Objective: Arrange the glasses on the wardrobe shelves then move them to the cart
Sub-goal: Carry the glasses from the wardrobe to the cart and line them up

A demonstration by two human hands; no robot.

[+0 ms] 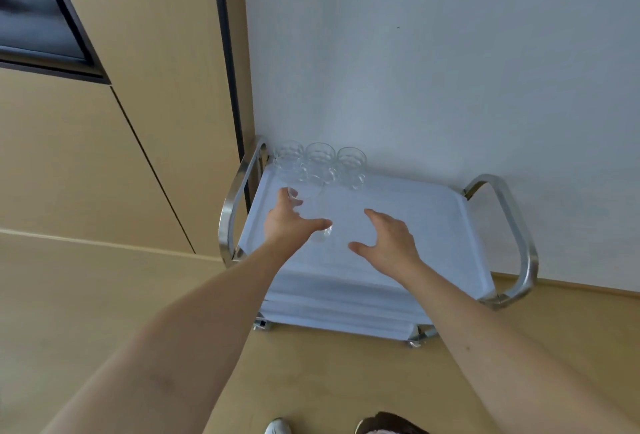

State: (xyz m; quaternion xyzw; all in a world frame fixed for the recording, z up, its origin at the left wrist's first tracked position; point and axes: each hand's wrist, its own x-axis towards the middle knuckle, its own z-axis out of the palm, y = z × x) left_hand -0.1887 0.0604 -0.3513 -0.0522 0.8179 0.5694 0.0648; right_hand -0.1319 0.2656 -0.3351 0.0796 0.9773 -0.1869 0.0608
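Note:
A white cart (pixel 422 226) with steel handles stands against the wall. Three clear glasses (pixel 320 158) stand in a row at the back left corner of its top tray. Just in front of that row, my left hand (pixel 287 222) grips another clear glass (pixel 317 212) between fingers and thumb. The held glass is low over the tray and looks tilted; whether it touches the tray I cannot tell. My right hand (pixel 389 243) hovers over the middle of the tray with fingers spread, holding nothing.
The beige wardrobe (pixel 138 104) fills the left side, its panel close to the cart's left handle (pixel 235 205). The right handle (pixel 517 236) curves out near the white wall. Lower white cart shelves (pixel 339 312) show beneath. Wooden floor and my shoes (pixel 277 426) are below.

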